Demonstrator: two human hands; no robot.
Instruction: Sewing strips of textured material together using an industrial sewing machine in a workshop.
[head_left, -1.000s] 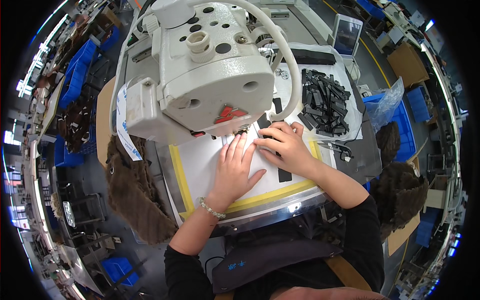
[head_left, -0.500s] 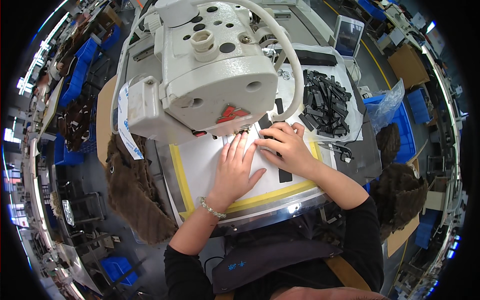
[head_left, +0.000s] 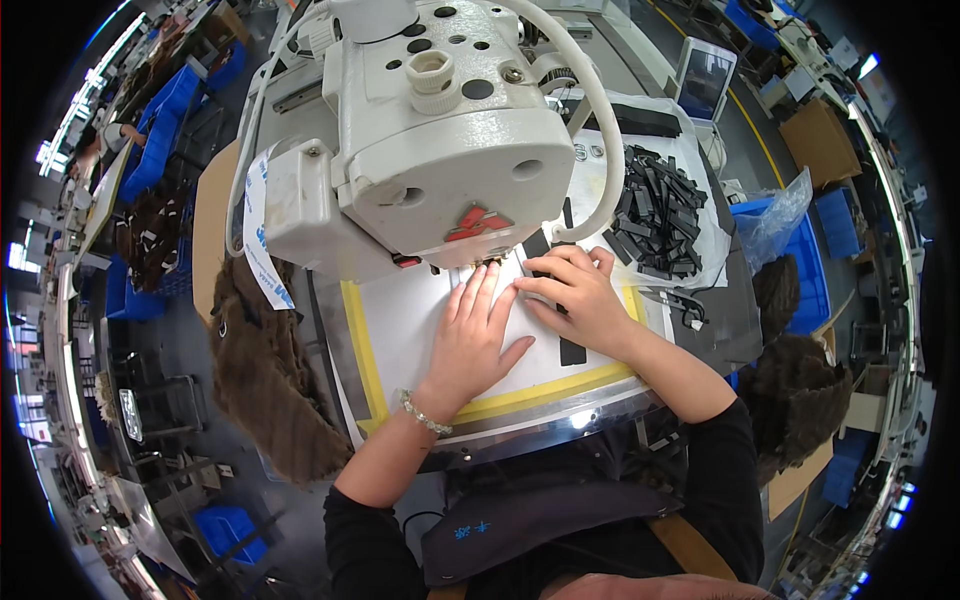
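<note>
My left hand [head_left: 470, 338] lies flat, palm down, on a white work surface [head_left: 405, 330] edged with yellow tape. Its fingers stretch up to the foot of a large off-white sewing machine [head_left: 455, 170], where a small dark piece shows partly at the fingertips. To its right, my right hand [head_left: 577, 300] rests on the same surface with bent fingers apart, fingertips close to the left hand. A black strip [head_left: 572, 350] sticks out below the right hand, and a black piece [head_left: 537, 246] shows just above its fingers. What lies under the fingertips is hidden.
A pile of black strips [head_left: 660, 215] lies on white sheeting at the right, with a small screen [head_left: 705, 78] behind it. Brown plush pieces [head_left: 270, 375] hang at the left; more brown plush [head_left: 800, 400] and a blue bin [head_left: 805, 270] stand at the right.
The view has shifted slightly, so the machine appears a little farther right. Both hands keep nearly the same place and pose.
</note>
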